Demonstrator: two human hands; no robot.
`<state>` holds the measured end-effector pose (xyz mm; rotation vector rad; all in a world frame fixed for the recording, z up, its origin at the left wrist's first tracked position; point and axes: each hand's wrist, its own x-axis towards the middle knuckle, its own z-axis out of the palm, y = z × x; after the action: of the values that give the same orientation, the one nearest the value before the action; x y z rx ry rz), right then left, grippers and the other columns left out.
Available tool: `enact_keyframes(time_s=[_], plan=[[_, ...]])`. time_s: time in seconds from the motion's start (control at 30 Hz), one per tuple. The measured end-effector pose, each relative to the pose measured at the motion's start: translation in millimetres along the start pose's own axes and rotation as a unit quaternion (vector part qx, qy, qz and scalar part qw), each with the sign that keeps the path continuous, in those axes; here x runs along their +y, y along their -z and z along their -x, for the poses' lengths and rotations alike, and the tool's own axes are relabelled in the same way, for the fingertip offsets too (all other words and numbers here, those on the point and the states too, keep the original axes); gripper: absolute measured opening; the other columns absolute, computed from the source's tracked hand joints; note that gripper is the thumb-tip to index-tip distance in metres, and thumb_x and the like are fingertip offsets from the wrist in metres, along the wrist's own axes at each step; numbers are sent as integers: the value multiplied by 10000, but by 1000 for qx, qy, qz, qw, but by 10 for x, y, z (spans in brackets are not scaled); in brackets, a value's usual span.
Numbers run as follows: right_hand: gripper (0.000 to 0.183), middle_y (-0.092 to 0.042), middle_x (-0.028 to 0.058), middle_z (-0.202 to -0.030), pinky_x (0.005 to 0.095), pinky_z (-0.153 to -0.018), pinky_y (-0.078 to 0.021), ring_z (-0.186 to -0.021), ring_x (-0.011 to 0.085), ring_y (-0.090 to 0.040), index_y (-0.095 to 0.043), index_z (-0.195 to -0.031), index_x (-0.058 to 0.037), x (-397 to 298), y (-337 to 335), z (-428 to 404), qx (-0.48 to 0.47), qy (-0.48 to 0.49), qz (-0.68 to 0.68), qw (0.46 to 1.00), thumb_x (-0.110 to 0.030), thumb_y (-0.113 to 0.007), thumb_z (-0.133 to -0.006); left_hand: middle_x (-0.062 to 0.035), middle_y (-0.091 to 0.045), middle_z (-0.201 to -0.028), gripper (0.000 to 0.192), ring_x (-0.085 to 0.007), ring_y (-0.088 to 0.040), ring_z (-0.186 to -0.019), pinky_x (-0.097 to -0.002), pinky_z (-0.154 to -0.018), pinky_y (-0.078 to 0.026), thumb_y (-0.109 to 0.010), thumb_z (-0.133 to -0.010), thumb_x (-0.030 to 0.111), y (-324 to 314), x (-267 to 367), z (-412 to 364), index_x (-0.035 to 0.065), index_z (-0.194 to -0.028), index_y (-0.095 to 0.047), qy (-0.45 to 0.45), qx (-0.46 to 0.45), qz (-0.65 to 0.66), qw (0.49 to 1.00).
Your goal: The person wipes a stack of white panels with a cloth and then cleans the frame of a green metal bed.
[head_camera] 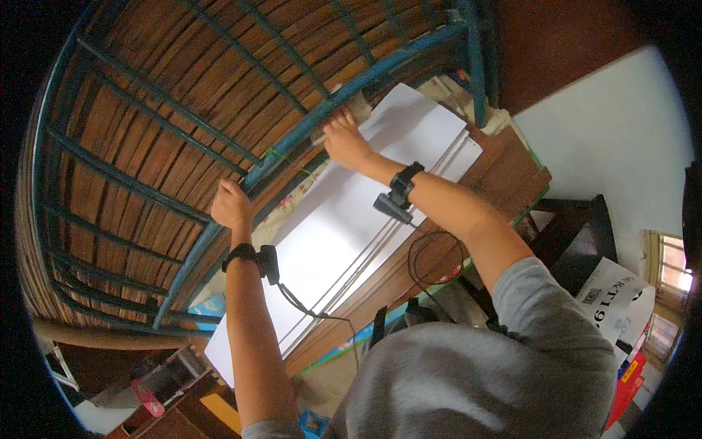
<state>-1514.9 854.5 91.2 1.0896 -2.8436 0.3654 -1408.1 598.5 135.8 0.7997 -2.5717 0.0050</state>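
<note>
My left hand (230, 204) is curled into a fist over the blue metal rail (285, 140) of a slatted frame. Farther along that rail, my right hand (345, 140) reaches beside it with the fingers bent. A pale, blurred thing (359, 110) lies close to those fingers; whether they hold it cannot be made out. Below both arms lies a large white panel (329, 219), with more thin panel edges showing along its near side. Black straps with small cabled devices sit on my left wrist (255, 260) and my right wrist (403, 186).
Long brown wooden or bamboo slats (142, 137) fill the blue frame behind its crossbars. A brown wooden surface (499, 164) extends under the panels, beside a white wall (609, 115). A dark piece of furniture (581, 236) and a printed white bag (617, 299) stand at right.
</note>
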Motion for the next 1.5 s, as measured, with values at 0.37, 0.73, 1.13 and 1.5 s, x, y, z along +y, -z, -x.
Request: enact_keyframes(time_s=[0.37, 0.73, 1.13, 1.5], plan=[[411, -531, 110, -1193, 339, -943, -388, -1061, 265, -513, -512, -1200, -74, 1482, 286, 565, 205, 57, -28, 977, -3, -476, -797, -162, -613, -683, 412, -367, -577, -628, -458, -554, -431, -317, -891, 322, 14, -8, -3, 80, -714, -600, 3, -23, -19, 1000], [351, -582, 171, -984, 384, -799, -430, -920, 295, -557, -445, -1094, -42, 2506, 431, 242, 454, -379, -661, 461, -185, -572, -800, -168, -592, -637, 409, -367, -559, -585, -449, -518, -421, -322, -888, 306, 50, 9, 11, 68, -667, -570, -27, 16, 27, 999], [408, -309, 220, -1334, 441, -988, -309, -1225, 406, -306, -519, -1089, 35, 2021, 337, 284, 235, -269, -22, 934, -136, -560, -721, -140, -607, -666, 406, -345, -577, -627, -447, -542, -429, -296, -889, 320, 43, -2, 2, 104, -709, -589, -12, -9, 12, 1000], [271, -540, 199, -1039, 464, -826, -436, -972, 378, -526, -569, -951, -3, 1343, 543, 179, 40, -208, -126, 969, -180, -516, -753, -157, -617, -692, 429, -362, -587, -639, -459, -560, -437, -284, -898, 331, 33, -8, -2, 91, -724, -594, -2, -16, -3, 1000]])
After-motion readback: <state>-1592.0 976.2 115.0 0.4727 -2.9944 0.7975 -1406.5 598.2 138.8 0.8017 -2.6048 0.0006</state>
